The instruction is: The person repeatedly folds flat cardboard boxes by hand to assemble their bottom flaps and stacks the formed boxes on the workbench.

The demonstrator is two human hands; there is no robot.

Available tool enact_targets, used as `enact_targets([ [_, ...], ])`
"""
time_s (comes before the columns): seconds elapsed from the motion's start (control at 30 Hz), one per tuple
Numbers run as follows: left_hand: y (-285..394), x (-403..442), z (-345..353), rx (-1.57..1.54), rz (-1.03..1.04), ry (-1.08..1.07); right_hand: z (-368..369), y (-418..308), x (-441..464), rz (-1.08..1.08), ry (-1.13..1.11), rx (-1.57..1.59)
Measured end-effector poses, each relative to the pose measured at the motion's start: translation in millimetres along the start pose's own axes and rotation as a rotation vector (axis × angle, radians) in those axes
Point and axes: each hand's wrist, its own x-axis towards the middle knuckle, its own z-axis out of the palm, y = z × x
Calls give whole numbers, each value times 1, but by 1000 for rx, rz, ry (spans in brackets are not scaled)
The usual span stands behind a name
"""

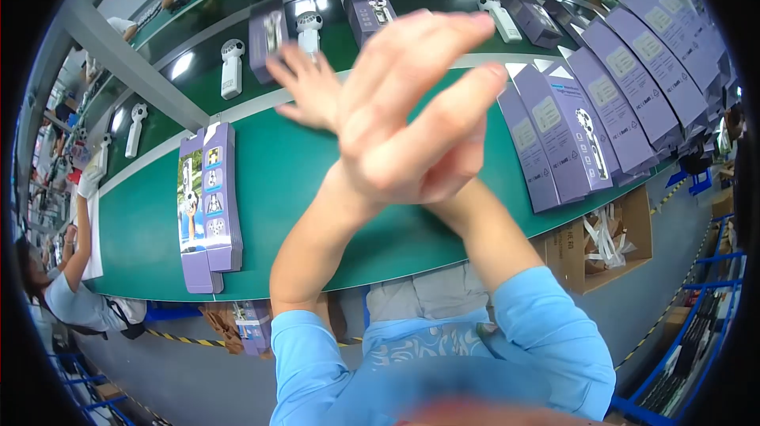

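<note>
Purple printed cardboard box (265, 39) is standing formed on the glossy green belt (186, 97), the right hand (313, 92) spreading wide beside it, contact unclear; the left hand (408, 113) is curling loosely, apparently empty; flattened purple cartons (625, 93) are lying unformed.

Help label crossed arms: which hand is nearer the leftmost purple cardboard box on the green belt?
Right. The right hand is at the lower end of the box; the left hand is farther right.
</note>
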Motion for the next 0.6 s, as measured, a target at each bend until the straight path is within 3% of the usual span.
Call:
enact_targets([
  [0.03,6,-6,-1,-3,5,-8,19,4,-17,3,9,3],
  [0.13,21,-24,-21,108,-210,-376,45,19,-52,83,28,61],
  [0.17,26,-31,-48,154,-298,-525,38,27,-71,18,-68,134],
  [0.23,29,-50,-103,422,-535,-704,18,42,-108,-16,-155,218],
  [0.3,25,-72,-169,676,-932,-786,-13,59,-120,-9,-187,290],
  [0.37,21,-120,-256,1181,-880,-1051,-27,61,-123,-6,-204,345],
  [0.4,23,-129,-268,1188,-879,-1063,-30,61,-123,40,-209,350],
  [0.5,36,-142,-290,1339,-1355,-990,-33,58,-123,118,-231,361],
  [0.6,25,-135,-293,1350,-1511,-970,-38,60,-121,132,-279,369],
])
